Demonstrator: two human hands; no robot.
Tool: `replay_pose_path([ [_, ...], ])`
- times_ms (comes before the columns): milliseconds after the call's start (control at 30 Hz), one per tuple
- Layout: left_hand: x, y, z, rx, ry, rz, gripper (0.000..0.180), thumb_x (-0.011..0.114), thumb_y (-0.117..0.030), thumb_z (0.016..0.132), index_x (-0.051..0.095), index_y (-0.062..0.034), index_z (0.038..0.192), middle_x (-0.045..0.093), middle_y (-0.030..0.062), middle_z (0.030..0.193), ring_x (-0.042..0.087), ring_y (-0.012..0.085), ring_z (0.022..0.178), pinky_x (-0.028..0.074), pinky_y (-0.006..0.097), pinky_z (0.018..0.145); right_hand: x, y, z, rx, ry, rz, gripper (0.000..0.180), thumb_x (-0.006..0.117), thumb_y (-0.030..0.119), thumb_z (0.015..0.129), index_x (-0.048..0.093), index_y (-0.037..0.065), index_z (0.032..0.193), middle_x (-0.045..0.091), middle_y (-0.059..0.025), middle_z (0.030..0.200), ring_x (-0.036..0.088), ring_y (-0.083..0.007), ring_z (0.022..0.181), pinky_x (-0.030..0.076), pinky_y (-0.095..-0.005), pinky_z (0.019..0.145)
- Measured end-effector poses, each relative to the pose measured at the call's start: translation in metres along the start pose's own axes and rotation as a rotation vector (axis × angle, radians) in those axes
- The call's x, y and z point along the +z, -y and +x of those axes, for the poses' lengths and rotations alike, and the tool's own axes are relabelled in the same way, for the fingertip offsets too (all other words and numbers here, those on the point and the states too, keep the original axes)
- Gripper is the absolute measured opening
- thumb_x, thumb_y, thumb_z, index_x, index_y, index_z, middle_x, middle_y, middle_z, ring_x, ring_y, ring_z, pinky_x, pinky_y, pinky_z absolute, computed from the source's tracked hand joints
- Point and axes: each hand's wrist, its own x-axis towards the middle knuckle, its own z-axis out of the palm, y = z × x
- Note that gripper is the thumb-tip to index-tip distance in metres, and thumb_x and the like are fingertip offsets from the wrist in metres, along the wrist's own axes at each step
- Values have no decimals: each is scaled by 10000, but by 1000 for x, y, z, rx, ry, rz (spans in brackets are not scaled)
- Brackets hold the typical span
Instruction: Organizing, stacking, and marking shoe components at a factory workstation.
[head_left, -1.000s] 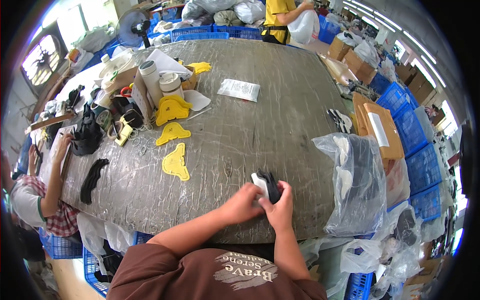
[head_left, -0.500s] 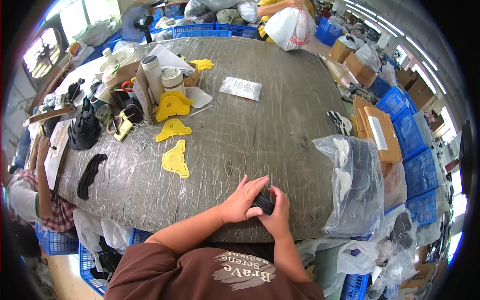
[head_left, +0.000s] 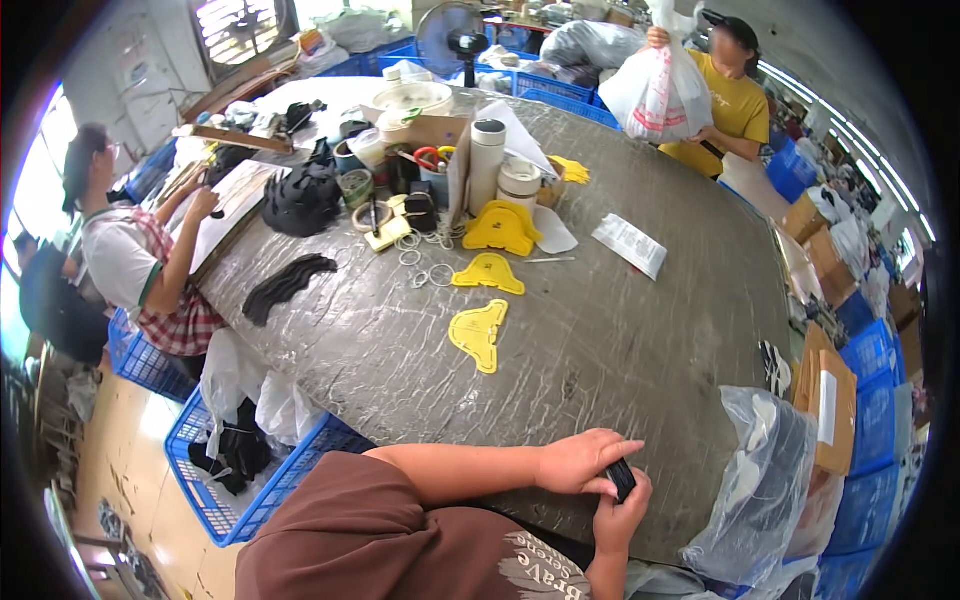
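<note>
Both my hands close around a small bundle of black strips (head_left: 621,482) above the near edge of the grey table (head_left: 650,340). My left hand (head_left: 583,462) reaches across from the left, its fingers over the top of the bundle and its thumb along the side. From below, my right hand (head_left: 622,508) grips the bundle's right side. Most of the bundle is hidden by my fingers. A longer bundle of black strips (head_left: 285,285) lies on the left of the table. Yellow templates (head_left: 478,335) lie flat, further in from my hands.
A clear plastic bag (head_left: 755,480) drapes the table's right edge near blue crates (head_left: 870,430). Containers, including a white cylinder (head_left: 487,160), cluster far left. A co-worker (head_left: 150,250) works at left; another (head_left: 725,110) holds a white bag (head_left: 655,95). A blue basket (head_left: 235,500) stands below.
My view has swung left, so the table and my hands sit further right and lower in it. More of both co-workers shows. The black bundle stays between my hands.
</note>
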Motion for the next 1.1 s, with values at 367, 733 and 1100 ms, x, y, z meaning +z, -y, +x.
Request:
replay_pose_path([
  [367, -84, 16, -16, -259, -345, 267, 444, 699, -206, 780, 544, -40, 1161, 574, 179, 1107, 521, 387, 1030, 406, 461, 937, -1, 8, 7, 228, -59, 165, 336, 650, 22, 782, 513, -22, 1087, 611, -151, 961, 605, -274, 881, 453, -347, 845],
  [733, -238, 134, -107, -882, -459, 1002, 119, 589, -163, 821, 648, -60, 829, 624, 87, 970, 531, 329, 993, 444, 445, 834, 24, 34, 29, 445, 152, 1075, 539, 706, 23, 779, 480, -15, 1267, 589, -91, 1187, 566, -222, 1084, 403, -362, 994],
  [1100, -107, 29, -34, -613, -242, -982, 78, 638, -48, 888, 623, -26, 961, 631, -12, 843, 599, 77, 783, 491, 225, 719, 65, 61, 54, 460, 625, 1361, 500, 774, 25, 717, 570, -9, 1172, 641, -29, 1069, 592, -120, 950, 471, -280, 842],
])
